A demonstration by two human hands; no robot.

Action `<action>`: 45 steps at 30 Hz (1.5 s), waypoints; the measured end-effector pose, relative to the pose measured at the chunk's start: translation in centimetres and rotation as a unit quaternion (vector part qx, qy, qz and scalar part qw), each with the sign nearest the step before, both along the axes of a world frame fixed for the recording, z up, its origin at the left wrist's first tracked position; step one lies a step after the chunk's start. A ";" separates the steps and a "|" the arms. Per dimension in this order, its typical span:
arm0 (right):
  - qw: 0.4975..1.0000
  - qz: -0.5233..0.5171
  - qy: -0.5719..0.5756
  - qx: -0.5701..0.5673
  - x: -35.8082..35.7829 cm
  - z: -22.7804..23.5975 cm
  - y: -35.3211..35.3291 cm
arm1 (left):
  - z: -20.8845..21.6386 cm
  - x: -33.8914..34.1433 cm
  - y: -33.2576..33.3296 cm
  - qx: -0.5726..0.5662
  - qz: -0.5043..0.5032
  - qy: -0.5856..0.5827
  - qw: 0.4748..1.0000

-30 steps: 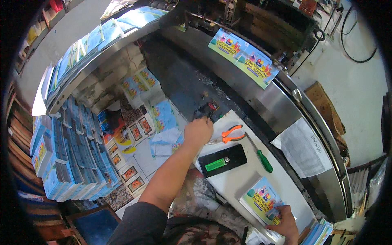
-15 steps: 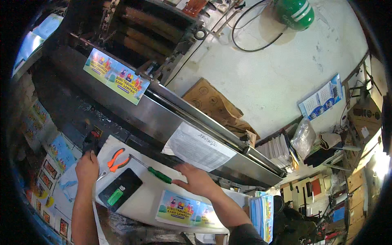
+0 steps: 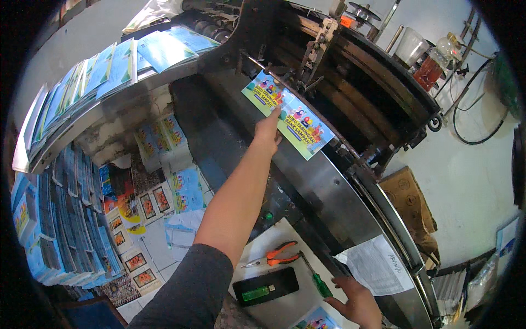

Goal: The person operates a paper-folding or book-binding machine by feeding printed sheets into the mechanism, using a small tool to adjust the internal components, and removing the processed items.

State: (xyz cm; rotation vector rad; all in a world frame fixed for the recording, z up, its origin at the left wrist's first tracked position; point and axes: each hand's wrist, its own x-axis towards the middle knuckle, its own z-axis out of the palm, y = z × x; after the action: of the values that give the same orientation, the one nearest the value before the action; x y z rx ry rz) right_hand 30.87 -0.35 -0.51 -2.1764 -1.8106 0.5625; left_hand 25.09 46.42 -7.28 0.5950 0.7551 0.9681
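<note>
Since half a second ago, the left hand [image 3: 267, 134] has been brought away from the far left corner of the white board [image 3: 282, 233] and up to the double-panel booklet cover [image 3: 307, 131], which is set beyond the board, against the steel front [image 3: 323, 181] of the dark machine [image 3: 356, 71]. Its index finger is extended onto the cover's near edge, close to the middle, and the other fingers are partly curled; whether the cover is pinched cannot be told.

Over the near right part of the board, the right hand [image 3: 355, 304] is held with thumb and fingers spread, and nothing is seen grasped. Just beside its fingertips lies the green-handled screwdriver [image 3: 320, 285]; whether it is touched cannot be made out.

Orange-handled pliers [image 3: 282, 253] are laid toward the board's far end, with a black smartphone [image 3: 285, 282] nearer, on which a green lighter [image 3: 257, 293] is rested. At the board's near edge, a printed booklet [image 3: 316, 319] is partly cut off from view. Beyond the board's right side, a printed paper sheet [image 3: 378, 266] is placed against the steel front, with brown cardboard [image 3: 408, 200] past it. Well left of the board, blue booklets [image 3: 68, 225] are stacked in tall piles.
</note>
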 end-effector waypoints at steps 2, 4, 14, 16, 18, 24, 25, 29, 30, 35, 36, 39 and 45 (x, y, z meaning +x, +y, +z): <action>0.999 -0.040 0.009 0.006 0.8 -0.6 -2.8 | -1.3 1.6 -0.8 -0.019 -0.003 -0.008 1.000; 0.997 -0.061 0.008 -0.047 2.5 -0.7 -3.4 | -1.2 0.3 0.0 0.032 0.015 0.035 0.999; 0.993 -0.106 -0.011 0.049 1.6 -0.7 -7.8 | -1.4 -9.5 -23.3 0.077 0.065 -0.088 0.991; 0.986 -0.125 0.003 0.111 0.4 0.4 -7.8 | -2.7 -15.1 -28.9 0.140 0.050 -0.018 0.989; 0.973 -0.127 0.027 0.189 -1.2 2.1 -7.5 | -3.1 -18.9 -33.3 0.165 -0.004 -0.009 0.986; 0.924 0.078 0.345 0.148 0.5 4.8 -11.0 | 0.1 -20.2 -38.8 0.293 -0.232 -0.070 0.925; 0.905 0.022 0.395 0.156 0.1 4.4 -12.6 | 0.5 -20.1 -39.0 0.330 -0.288 -0.064 0.897; 0.964 -0.123 0.232 -0.029 -2.7 4.3 -14.7 | 0.7 -14.9 -43.9 0.484 -0.448 0.043 0.750; 0.962 -0.169 0.214 -0.020 -3.1 2.0 -15.8 | -0.7 -14.4 -45.4 0.422 -0.523 0.027 0.740; 0.897 -0.257 0.359 -0.018 1.4 -1.5 -22.8 | 0.1 -16.4 -42.8 0.398 -0.646 0.157 0.631; 0.886 -0.251 0.389 -0.035 2.5 -3.0 -24.0 | 0.7 -16.6 -40.9 0.395 -0.633 0.174 0.643; 0.964 -0.244 0.050 -0.092 2.6 -6.2 -22.8 | -1.3 -16.3 -35.3 0.455 -0.298 0.344 0.766; 0.980 -0.199 -0.018 0.001 1.7 -4.7 -19.6 | -7.2 -15.1 -27.1 0.602 -0.232 0.495 0.582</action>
State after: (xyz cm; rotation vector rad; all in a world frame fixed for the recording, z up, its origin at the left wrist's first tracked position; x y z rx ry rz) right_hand 32.57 -19.94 -5.26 -2.4670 -1.3299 0.4313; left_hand 10.00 19.29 -14.48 2.5753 0.7032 0.4288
